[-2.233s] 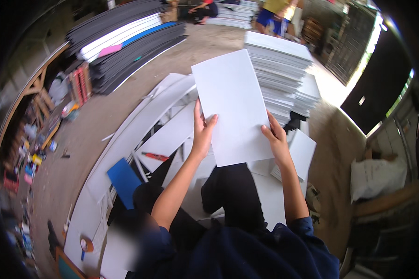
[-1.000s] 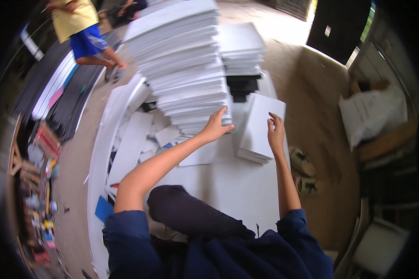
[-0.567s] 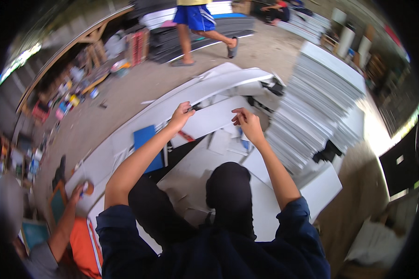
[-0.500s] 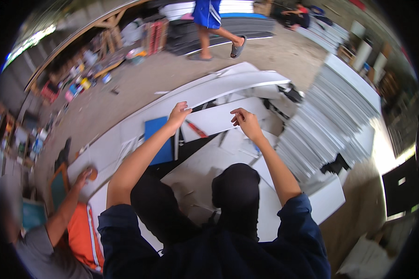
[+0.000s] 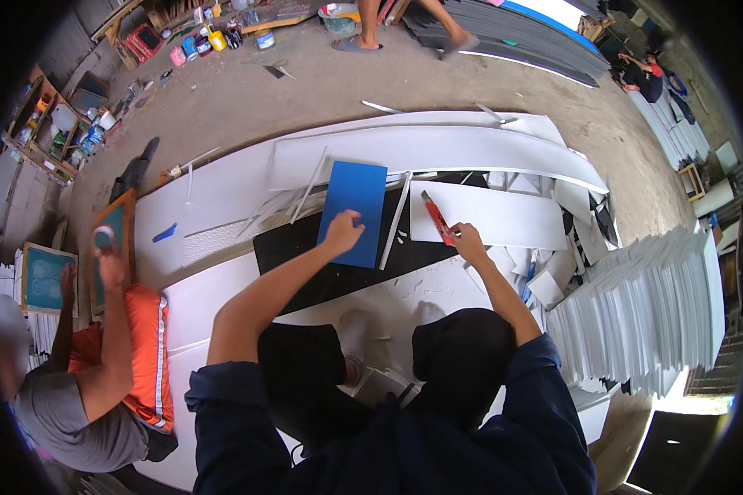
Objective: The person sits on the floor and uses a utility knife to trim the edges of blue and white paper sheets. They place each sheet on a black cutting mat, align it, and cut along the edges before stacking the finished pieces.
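At the far left, we see a co-worker's hand (image 5: 113,268) holding a small round thing (image 5: 105,237) against a wood-framed green board (image 5: 120,221), which we take to be tilted for easy reach. Nearer the middle, a blue sheet (image 5: 362,191) lies across a black sheet (image 5: 293,260), perhaps an underlay guarding what is beneath. Over the blue sheet's lower part we find the person's left hand (image 5: 343,231), fingers loosely curled and holding nothing that we can see; we cannot tell whether it touches. Just right of the blue sheet is a thin white strip (image 5: 395,221). Next we come to a red cutter (image 5: 439,221) over the left end of a white panel (image 5: 504,216). Its handle end is right at the fingers of the right hand (image 5: 466,239), the blade tip up and away, which we judge keeps the edge clear of the skin. Those fingers are narrow and bent; we cannot tell whether they grip it. Farther right, we see stacked white sheets (image 5: 644,309), probably piled to stay together.
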The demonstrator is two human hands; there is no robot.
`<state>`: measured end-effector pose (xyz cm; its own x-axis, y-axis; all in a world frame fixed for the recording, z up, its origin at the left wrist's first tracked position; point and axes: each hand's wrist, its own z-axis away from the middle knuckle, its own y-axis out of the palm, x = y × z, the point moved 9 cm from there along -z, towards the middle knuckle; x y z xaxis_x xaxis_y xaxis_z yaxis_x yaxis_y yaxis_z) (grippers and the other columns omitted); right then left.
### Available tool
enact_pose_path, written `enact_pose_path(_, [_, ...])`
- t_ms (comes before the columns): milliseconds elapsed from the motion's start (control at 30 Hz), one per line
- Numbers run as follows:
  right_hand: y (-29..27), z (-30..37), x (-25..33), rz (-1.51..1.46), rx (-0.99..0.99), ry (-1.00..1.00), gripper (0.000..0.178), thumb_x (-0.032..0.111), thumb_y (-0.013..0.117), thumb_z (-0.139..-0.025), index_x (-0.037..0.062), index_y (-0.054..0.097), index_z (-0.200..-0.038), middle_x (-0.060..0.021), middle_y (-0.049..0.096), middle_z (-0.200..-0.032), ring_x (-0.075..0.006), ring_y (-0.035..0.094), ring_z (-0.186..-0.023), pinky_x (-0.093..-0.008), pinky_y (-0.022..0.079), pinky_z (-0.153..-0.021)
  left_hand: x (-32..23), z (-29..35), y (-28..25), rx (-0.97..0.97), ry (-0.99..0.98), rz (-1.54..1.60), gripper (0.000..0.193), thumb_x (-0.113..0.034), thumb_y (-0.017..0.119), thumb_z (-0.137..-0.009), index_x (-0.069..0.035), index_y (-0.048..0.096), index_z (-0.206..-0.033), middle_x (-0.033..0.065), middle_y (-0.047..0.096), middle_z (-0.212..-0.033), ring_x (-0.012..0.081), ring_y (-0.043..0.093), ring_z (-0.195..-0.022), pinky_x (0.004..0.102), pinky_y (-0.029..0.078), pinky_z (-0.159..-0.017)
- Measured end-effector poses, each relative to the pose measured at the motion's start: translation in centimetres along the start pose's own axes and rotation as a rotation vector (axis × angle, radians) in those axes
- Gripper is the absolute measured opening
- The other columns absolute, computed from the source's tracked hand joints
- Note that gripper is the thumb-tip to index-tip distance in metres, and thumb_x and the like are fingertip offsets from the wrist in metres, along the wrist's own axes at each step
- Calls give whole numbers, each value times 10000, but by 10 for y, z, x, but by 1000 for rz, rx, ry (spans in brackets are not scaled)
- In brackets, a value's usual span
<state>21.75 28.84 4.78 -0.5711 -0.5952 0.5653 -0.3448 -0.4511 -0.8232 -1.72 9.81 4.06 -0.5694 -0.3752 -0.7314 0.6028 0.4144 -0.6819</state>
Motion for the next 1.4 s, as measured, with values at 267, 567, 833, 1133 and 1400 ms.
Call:
enact_pose_path(267, [31, -24, -3, 86, -41, 45, 542, 235, 655, -750, 5, 415, -1178, -203, 433, -1095, -374, 440, -1019, -435, 393, -868, -23, -30, 126, -35, -185, 266, 484, -115, 603, -734, 3, 435, -1172, 210, 488, -1085, 351, 461, -1043, 402, 381, -897])
enact_pose_path(567, [38, -30, -36, 51, -8, 37, 641, 153, 675, -682, 35, 357, -1226, -217, 413, -1094, -412, 426, -1006, -463, 388, -870, -32, -39, 170, 7, -808, 260, 590, -314, 613, -746, -43, 405, -1227, 223, 363, -1239, 364, 324, -1183, 455, 282, -978])
enact_pose_path(833, [-5, -22, -21, -8, -156, 12, 505, 81, 626, -660, 15, 434, -1122, -214, 414, -1035, -370, 461, -938, -432, 409, -849, -52, -38, 153, -205, -687, 667, 386, -296, 539, -851, -40, 414, -1111, 215, 517, -1084, 339, 507, -1024, 400, 389, -864])
enact_pose_path(1133, [-58, -35, 50, -260, -197, -50, 322, 215, 565, -792, -16, 494, -1005, -166, 596, -780, -279, 599, -711, -367, 462, -668, -83, -3, -35, -520, -371, 359, 361, -197, 468, -883, -203, 308, -1207, 195, 606, -890, 383, 576, -880, 464, 397, -798])
enact_pose_path(1400, [27, -46, 135, -256, -7, -111, 305, 271, 517, -832, -20, 511, -926, -226, 598, -784, -385, 588, -762, -432, 454, -684, 52, 88, -123, -372, -557, 500, 515, -204, 485, -871, -205, 170, -1278, 263, 486, -1126, 368, 513, -1017, 464, 406, -809])
